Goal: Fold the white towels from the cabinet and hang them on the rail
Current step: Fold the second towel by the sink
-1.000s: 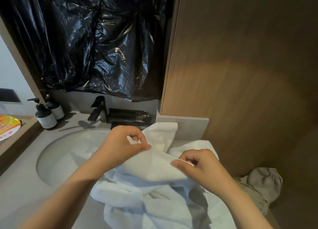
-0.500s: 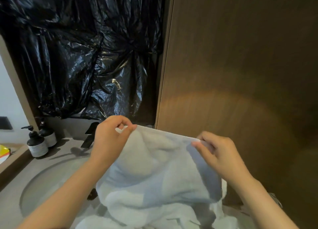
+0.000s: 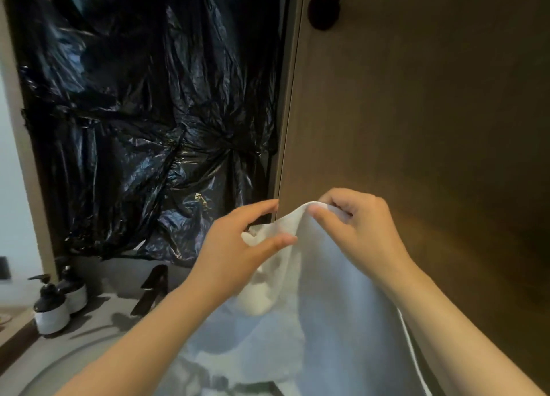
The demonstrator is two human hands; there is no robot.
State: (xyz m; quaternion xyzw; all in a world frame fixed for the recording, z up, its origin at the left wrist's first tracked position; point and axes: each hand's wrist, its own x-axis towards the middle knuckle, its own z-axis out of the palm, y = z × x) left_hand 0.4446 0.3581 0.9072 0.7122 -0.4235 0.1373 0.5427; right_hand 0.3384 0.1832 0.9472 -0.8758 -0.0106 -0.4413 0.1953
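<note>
I see the right hand (image 3: 363, 232) pinching the top fold of the white terry towel (image 3: 342, 291), fingers curled round it. The left hand (image 3: 235, 246) holds the neighbouring corner between thumb and fingers, and the two hands nearly touch. The towel hangs raised before the brown wooden cabinet panel (image 3: 416, 112), its lower part draping toward the grey table (image 3: 119, 306).

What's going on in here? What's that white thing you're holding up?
A person is folding a white towel above the bathroom counter. The right hand pinches its top edge, and the left hand holds a corner close beside it, so the two ends nearly meet. The rest of the towel hangs down. It is not hung up yet.
</note>
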